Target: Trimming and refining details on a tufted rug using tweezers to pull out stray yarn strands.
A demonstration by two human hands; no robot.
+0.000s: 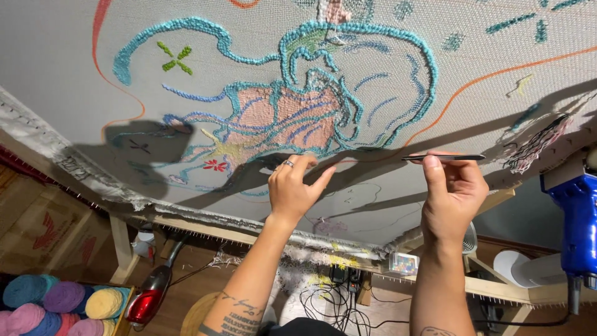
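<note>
The left hand [292, 190] reaches up to the stretched grey tufting cloth [74, 74] and rests its fingertips on it at the lower edge of the pink tufted patch [292, 118]. Its fingers [305, 163] lie close together and slightly curled, with the thumb set apart to the right; a ring sits on one finger. They pinch nothing that can be made out.

The right hand [454, 193] is raised to the right of the pink patch, just in front of the cloth. Its thumb and fingers are pressed together on a thin dark metal tool [444, 157], which lies level, with its free end pointing right, away from the patch. Whether the tool's tip touches the cloth cannot be told.

Teal yarn outlines [373, 31] loop around and above the pink patch, and an orange line [497, 74] runs to its upper right. The wooden frame [205, 227] holds the cloth's edge below the patch. A blue tufting gun [575, 211] sits far to the right of the patch, and balls of yarn [62, 305] lie far below it to the left, beside a red handheld vacuum [149, 298].
</note>
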